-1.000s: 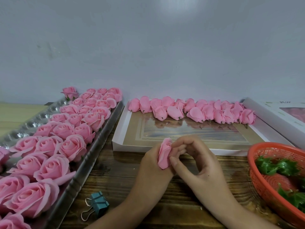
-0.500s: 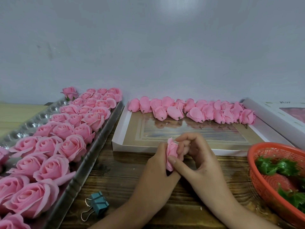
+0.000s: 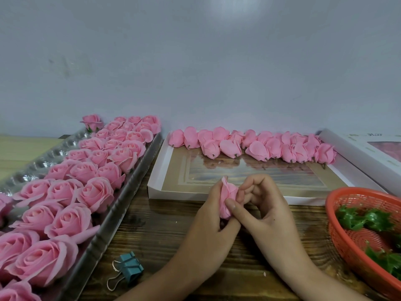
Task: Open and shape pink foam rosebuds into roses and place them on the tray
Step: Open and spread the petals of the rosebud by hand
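Rosebud [image 3: 226,199] shifting slightly right since earlier; left hand [image 3: 206,213] gripping it, right hand [image 3: 269,205] thumb and fingers [image 3: 249,187] pinching petal, above table [image 3: 165,231].

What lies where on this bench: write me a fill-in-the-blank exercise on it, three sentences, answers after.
1. The left hand and the right hand hold one pink ____ between them.
2. The opened roses fill the silver tray on the person's ____ side.
3. The green leaves lie in the plastic ____.
Missing words: rosebud; left; basket.
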